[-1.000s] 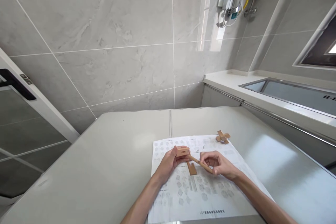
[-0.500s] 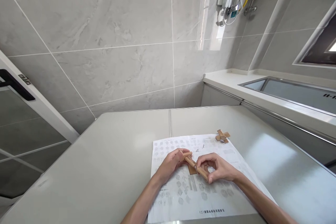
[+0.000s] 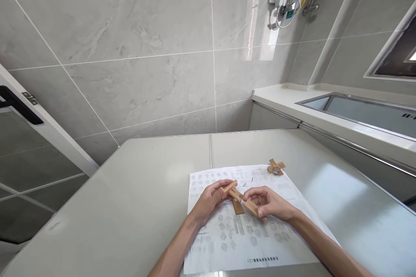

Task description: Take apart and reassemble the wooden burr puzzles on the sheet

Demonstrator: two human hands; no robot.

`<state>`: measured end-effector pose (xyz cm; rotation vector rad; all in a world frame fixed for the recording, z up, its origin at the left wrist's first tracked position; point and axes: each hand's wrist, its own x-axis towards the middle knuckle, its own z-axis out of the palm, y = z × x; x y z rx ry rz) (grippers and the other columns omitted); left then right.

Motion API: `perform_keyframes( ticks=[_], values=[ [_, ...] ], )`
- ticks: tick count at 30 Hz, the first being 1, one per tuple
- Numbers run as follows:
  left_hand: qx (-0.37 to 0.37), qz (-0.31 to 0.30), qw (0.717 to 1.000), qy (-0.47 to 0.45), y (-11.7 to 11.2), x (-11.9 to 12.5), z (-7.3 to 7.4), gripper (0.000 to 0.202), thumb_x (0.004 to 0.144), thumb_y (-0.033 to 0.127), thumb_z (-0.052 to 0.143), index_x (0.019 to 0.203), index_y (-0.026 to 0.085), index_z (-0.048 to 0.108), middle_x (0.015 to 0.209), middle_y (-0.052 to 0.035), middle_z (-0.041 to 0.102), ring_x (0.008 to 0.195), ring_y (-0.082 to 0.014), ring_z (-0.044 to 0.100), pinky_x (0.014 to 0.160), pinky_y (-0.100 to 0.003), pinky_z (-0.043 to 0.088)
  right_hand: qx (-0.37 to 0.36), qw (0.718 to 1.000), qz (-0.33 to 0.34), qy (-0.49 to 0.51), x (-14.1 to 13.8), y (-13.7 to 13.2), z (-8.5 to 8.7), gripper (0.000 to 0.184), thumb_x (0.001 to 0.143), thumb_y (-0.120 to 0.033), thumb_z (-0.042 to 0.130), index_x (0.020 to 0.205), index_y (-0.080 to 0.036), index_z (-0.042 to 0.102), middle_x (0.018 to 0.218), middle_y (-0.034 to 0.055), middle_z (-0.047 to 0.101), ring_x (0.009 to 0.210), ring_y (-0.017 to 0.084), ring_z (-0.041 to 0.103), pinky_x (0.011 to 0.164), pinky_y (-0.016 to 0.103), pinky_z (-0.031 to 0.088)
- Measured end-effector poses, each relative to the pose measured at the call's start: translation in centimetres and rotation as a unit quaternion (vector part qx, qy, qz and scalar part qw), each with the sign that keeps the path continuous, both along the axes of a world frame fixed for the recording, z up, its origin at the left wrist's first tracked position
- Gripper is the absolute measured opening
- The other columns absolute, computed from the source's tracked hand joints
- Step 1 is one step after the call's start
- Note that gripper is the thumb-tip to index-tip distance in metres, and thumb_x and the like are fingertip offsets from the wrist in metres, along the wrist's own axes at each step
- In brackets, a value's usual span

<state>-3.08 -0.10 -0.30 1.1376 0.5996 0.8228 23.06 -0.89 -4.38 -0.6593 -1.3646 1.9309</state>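
My left hand (image 3: 215,197) is closed around crossed wooden puzzle pieces (image 3: 234,193), one bar lying over another at an angle. In my right hand (image 3: 271,203) a short wooden puzzle bar (image 3: 251,207) is pinched between thumb and fingers. Its upper end is close to the lower end of the left hand's piece; whether they touch is hard to tell. Below the left hand's pieces shows a flat wooden piece (image 3: 238,208), its upper part hidden. Both hands are over a printed sheet (image 3: 224,264) with rows of small figures.
A cross-shaped wooden puzzle (image 3: 276,167) sits at the sheet's upper right corner. The pale table (image 3: 130,207) extends to both sides. Beyond it are a tiled wall (image 3: 146,17), a counter with a sink (image 3: 328,103) at right, and a door with a black handle (image 3: 22,108) at left.
The bar in my left hand has tilted, its right end rising. The bar in my right hand has shifted slightly, and a small gap now shows between the two hands' pieces.
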Motion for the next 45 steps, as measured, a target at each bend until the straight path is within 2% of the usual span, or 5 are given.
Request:
perform_keyframes(
  ticks=[6,26,35,41,45],
  values=[
    [0.013,-0.014,1.000,-0.025,0.1,0.0,0.0,0.071,0.086,0.061,0.082,0.138,0.015,0.069,0.141,-0.0205,0.068,0.124,-0.0372,0.067,0.118,-0.058,0.041,-0.008,0.999,0.000,0.035,0.1,0.2,-0.2,0.052,0.069,-0.047,0.099,0.110,-0.022,0.079,0.068,-0.0054,0.055,0.053,0.008,0.039,0.045,0.019,0.037],
    [0.035,-0.043,0.996,0.065,-0.4,0.2,0.2,0.064,0.086,0.053,0.084,0.140,0.023,0.065,0.146,-0.0152,0.064,0.137,-0.0348,0.059,0.117,-0.048,0.042,0.021,0.999,0.017,0.033,-0.1,-0.1,0.6,0.040,0.087,-0.050,0.087,0.105,-0.020,0.067,0.072,-0.0060,0.057,0.048,0.005,0.040,0.048,0.021,0.031],
    [0.018,-0.058,0.994,0.088,-0.7,0.4,0.4,0.072,0.076,0.043,0.095,0.138,0.023,0.063,0.122,-0.0116,0.072,0.120,-0.0304,0.067,0.106,-0.045,0.050,0.040,0.999,0.010,0.001,-0.6,-0.3,1.0,0.037,0.094,-0.052,0.080,0.103,-0.020,0.063,0.069,-0.0063,0.057,0.047,0.006,0.039,0.049,0.022,0.027],
    [0.015,-0.014,0.998,0.060,-0.9,0.9,-0.3,0.094,0.065,0.034,0.103,0.145,0.028,0.053,0.157,-0.0173,0.053,0.133,-0.0342,0.062,0.114,-0.049,0.046,0.037,0.999,-0.032,-0.013,-1.2,-0.5,1.1,0.042,0.095,-0.053,0.079,0.107,-0.022,0.054,0.079,-0.0051,0.060,0.048,0.005,0.037,0.050,0.023,0.023],
    [0.035,0.000,0.996,0.080,-0.9,1.0,-0.3,0.098,0.063,0.030,0.104,0.146,0.028,0.051,0.161,-0.0176,0.050,0.139,-0.0353,0.058,0.120,-0.051,0.041,0.038,0.998,-0.052,-0.026,-1.3,-0.6,1.4,0.044,0.094,-0.056,0.079,0.105,-0.023,0.052,0.079,-0.0054,0.059,0.047,0.005,0.035,0.049,0.024,0.022]
  ],
)
